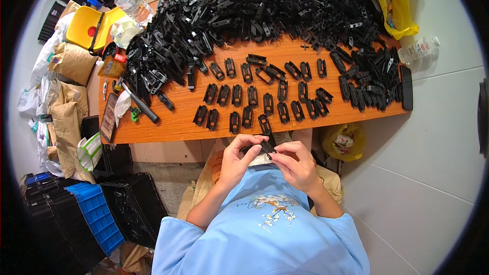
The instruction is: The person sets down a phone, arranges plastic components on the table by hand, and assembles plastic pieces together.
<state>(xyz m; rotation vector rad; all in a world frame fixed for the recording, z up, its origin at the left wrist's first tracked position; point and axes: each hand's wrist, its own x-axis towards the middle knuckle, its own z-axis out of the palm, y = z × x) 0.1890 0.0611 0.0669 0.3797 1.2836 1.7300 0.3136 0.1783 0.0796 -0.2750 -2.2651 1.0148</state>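
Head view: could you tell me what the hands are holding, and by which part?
Both hands, left hand and right hand, pinch one small black plastic part by its ends.

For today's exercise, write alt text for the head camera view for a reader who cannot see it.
A person's left hand and right hand together hold a small black plastic part near a wooden table with rows of similar parts before a big heap.
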